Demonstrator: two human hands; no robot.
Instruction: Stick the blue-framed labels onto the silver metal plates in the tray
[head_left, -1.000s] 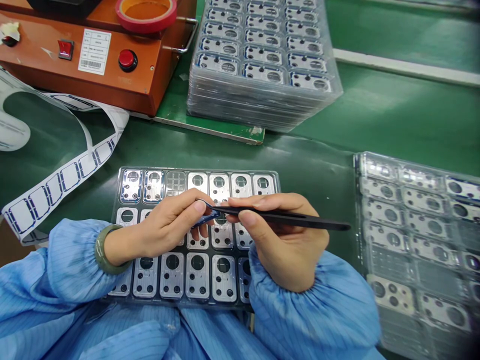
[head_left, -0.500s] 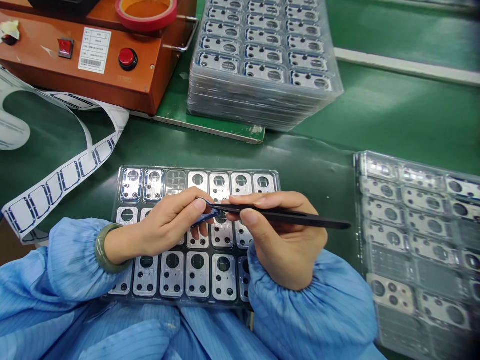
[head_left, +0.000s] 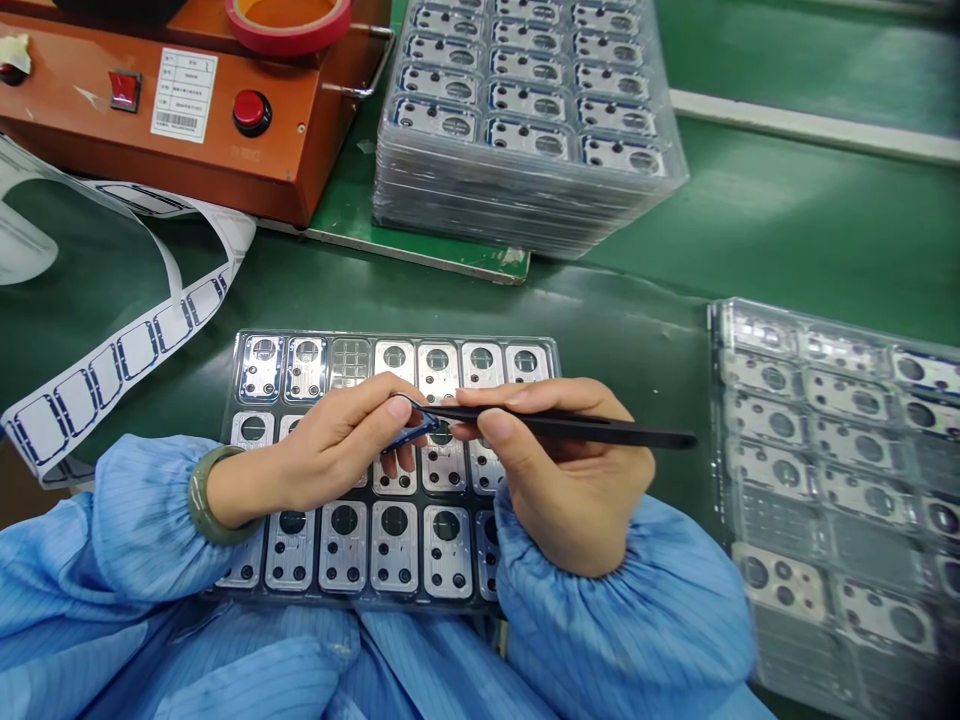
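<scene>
My left hand (head_left: 352,430) is closed on a small metal plate with a blue edge (head_left: 411,434), held tilted above the tray. Its face is mostly hidden by my fingers. In my right hand (head_left: 559,460) a pair of black tweezers (head_left: 600,429) lies nearly level, pinched between thumb and fingers, with the tips at the plate's edge. Below both hands sits a clear plastic tray (head_left: 397,337) of silvery plates, each with one large and several small round holes. One pocket (head_left: 350,363) in its far row holds no plate. The two plates to the left of that pocket have blue edges.
A tall stack of filled trays (head_left: 517,190) stands at the back. At back left is an orange machine (head_left: 225,170) with red buttons, a roll of red tape (head_left: 292,35) on top. A white sticker strip (head_left: 120,365) curls at left; another tray (head_left: 817,450) lies right.
Both hands keep almost the same pose, with the plate and tweezers still together. The tweezers' rear end has lifted very slightly, and the view has shifted a little.
</scene>
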